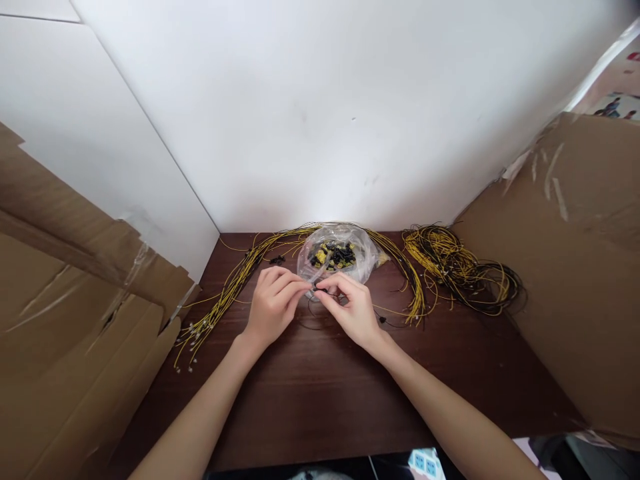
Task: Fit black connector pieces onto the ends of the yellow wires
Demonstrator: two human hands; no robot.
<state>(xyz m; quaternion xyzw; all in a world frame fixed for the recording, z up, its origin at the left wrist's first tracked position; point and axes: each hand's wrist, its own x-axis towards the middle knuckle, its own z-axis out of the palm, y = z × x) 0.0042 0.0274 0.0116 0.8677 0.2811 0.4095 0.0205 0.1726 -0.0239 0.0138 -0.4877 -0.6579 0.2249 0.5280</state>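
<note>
Head view: looking down on a dark wooden table (pixel 320 400) pushed into a white corner, both forearms reaching in from below.
Left hand (pixel 273 303): fingers curled, thumb and forefinger pinched on a small black connector (pixel 316 287) at the midline; wrist low over the table, probably to steady the fine work.
Right hand (pixel 353 307): fingertips pinched on the same small piece from the opposite side, meeting the left hand; a thin dark wire (pixel 313 321) loops down from the pinch and lies on the table under both hands.
Connector: held between the two hands, just in front of the bag, close above the table; too small to tell its detail.
Plastic bag (pixel 340 257): clear, mouth open toward the hands, holding black and yellow small parts; set just behind the fingertips, seemingly for short reaches.
Yellow wire bundle (pixel 235 280): long strands arcing behind the bag and fanning down the left side, ends near the table's left edge.
Coiled wires (pixel 460 270): yellow and black tangle to the right, well apart from the hands.
Cardboard (pixel 75 320): flattened sheets leaning on both sides of the table.
</note>
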